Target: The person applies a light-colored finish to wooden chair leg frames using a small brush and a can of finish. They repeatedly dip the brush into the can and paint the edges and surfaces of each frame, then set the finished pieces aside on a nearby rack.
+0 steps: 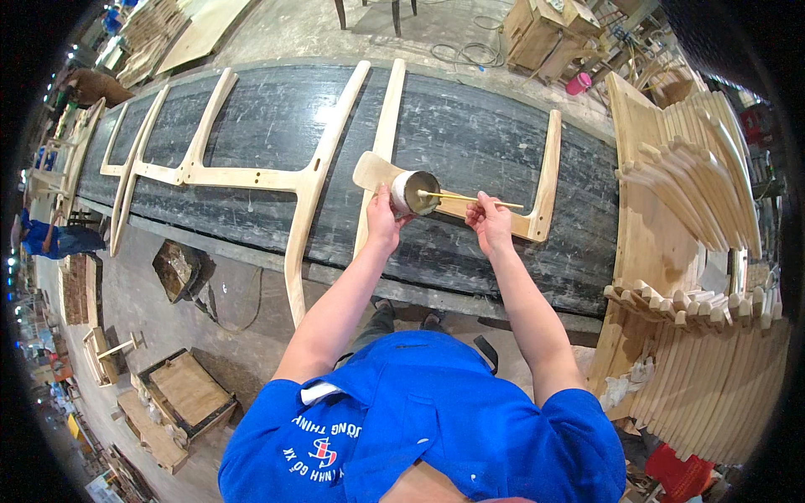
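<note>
My left hand point(385, 223) is wrapped round a small round can point(409, 194) with a pale outside, tilted so its mouth faces right. Some pale paste shows inside it. Between the fingers of my right hand point(491, 223) is a thin wooden stick point(474, 200), its far end inside the can. Beneath them lies a light wooden frame: a long leg point(386, 126), a flat rounded end point(371, 171) beside the can, and a short upright point(549, 168) at the right. The can and my hands cover part of its crosspiece.
More joined wooden frames point(243, 177) lie leftward along the dark, scuffed table point(453, 109). Stacks of curved wooden parts point(700, 168) stand at the right. A pink bucket point(579, 83) is on the floor beyond. Another person in blue point(40, 238) stands at the far left.
</note>
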A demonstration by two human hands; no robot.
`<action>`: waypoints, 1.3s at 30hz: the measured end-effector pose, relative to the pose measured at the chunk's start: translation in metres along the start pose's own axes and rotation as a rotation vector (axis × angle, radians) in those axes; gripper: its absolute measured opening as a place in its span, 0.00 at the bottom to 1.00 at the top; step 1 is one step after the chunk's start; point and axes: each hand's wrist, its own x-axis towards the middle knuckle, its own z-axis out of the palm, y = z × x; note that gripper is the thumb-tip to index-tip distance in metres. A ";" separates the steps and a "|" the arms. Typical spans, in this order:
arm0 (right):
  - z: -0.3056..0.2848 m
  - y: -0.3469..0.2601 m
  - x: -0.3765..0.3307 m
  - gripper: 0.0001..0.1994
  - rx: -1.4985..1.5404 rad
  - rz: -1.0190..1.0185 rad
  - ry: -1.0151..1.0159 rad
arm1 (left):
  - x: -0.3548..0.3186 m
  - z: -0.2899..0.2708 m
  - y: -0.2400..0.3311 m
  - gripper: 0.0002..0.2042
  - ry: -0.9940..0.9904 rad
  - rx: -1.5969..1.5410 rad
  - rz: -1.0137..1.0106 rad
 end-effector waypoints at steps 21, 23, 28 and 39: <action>0.018 -0.018 0.026 0.10 -1.226 -0.823 -0.244 | -0.026 -0.081 -0.012 0.22 0.155 -0.198 0.020; 0.019 -0.016 0.029 0.10 -1.221 -0.785 -0.272 | -0.029 -0.083 -0.012 0.22 0.198 -0.176 0.018; 0.023 -0.009 0.036 0.09 -1.232 -0.836 -0.317 | -0.033 -0.088 -0.012 0.21 0.130 -0.171 0.000; 0.026 -0.020 0.042 0.10 -1.240 -0.761 -0.265 | -0.044 -0.088 -0.009 0.22 0.230 -0.120 -0.017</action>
